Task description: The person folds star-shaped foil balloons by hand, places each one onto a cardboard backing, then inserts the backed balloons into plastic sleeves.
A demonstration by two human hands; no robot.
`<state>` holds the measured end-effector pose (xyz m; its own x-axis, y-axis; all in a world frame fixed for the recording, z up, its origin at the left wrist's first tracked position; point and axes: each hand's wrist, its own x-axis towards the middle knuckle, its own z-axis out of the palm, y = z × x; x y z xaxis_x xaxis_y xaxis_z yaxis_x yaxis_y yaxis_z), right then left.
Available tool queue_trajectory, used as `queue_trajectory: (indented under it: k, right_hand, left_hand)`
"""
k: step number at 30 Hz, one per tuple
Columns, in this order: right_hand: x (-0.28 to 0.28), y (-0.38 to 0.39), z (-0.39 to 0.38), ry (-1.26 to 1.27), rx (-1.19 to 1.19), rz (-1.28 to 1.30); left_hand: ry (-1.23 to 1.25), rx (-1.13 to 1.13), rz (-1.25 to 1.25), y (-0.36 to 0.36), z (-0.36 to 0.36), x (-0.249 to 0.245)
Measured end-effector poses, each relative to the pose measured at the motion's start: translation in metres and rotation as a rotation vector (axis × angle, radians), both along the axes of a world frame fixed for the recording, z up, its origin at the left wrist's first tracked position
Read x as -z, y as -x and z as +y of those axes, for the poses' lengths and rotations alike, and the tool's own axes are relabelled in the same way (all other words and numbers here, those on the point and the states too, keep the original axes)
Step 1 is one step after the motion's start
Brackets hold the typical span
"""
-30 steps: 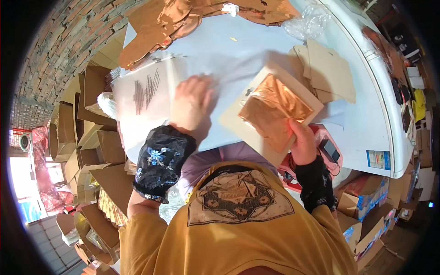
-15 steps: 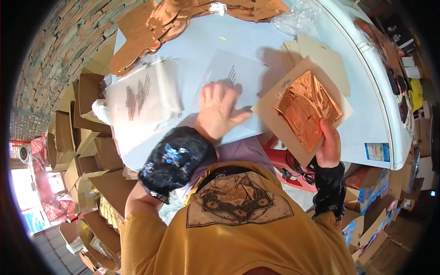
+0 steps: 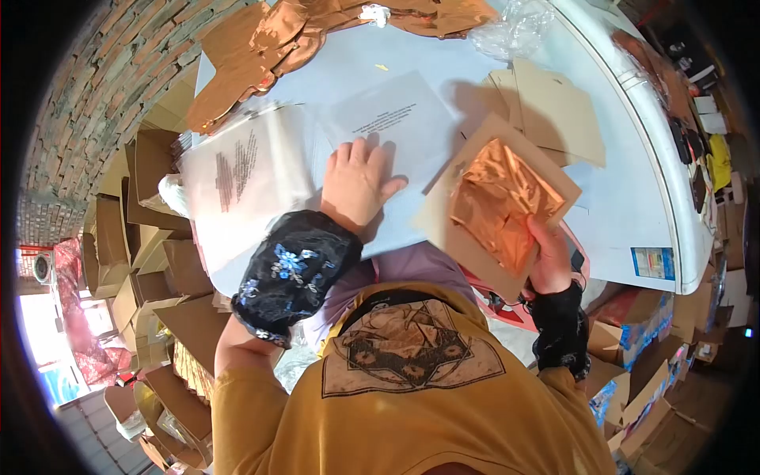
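Note:
My left hand (image 3: 354, 182) lies palm down with fingers spread on a clear printed plastic bag (image 3: 404, 119), flat on the pale blue table. My right hand (image 3: 552, 257) grips the lower right part of a square cardboard piece (image 3: 491, 136) with folded copper foil (image 3: 503, 190) on its face. The cardboard is raised and tilted above the table's front edge. Left of my left hand lies a stack of clear printed bags (image 3: 265, 166). Several beige cards (image 3: 562, 119) are fanned out behind the cardboard I hold.
Copper foil pieces (image 3: 293, 36) lie along the table's far edge, with crumpled clear plastic (image 3: 514, 28) beside them. Open cardboard boxes (image 3: 162, 178) stand at the left, and more boxes (image 3: 645, 372) at the lower right. A brick wall (image 3: 103, 111) rises at the left.
My left hand has moved slightly left, and the bag under it has turned, its print now less steep. The cardboard with foil in my right hand has moved left and a little toward me.

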<state>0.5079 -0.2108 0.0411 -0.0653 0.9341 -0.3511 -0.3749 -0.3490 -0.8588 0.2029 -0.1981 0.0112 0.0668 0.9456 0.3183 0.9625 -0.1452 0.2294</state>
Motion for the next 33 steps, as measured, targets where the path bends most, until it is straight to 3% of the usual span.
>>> queue_trajectory:
  k: [2,5,11,21,27,33]
  right_hand:
    - [0.013,-0.001,-0.004,0.014,-0.127,0.031]
    - [0.023,0.001,-0.010,0.045,-0.255,-0.016]
    - [0.048,0.003,-0.019,0.198,-0.294,0.021]
    - [0.047,0.010,-0.017,0.251,-0.371,-0.017]
    - [0.039,0.019,0.000,0.088,-0.217,-0.062]
    - [0.048,0.022,0.016,-0.011,-0.264,-0.216]
  left_hand:
    - [-0.122,0.008,-0.022,-0.006,-0.002,0.006]
    - [-0.048,-0.009,0.008,-0.006,-0.005,0.011]
    - [-0.088,-0.072,-0.141,-0.005,-0.003,0.016]
    - [-0.152,0.041,-0.101,-0.009,-0.003,0.005]
    - [-0.165,0.096,-0.116,-0.010,-0.011,0.001]
    - [-0.052,0.065,-0.075,-0.016,-0.018,-0.002]
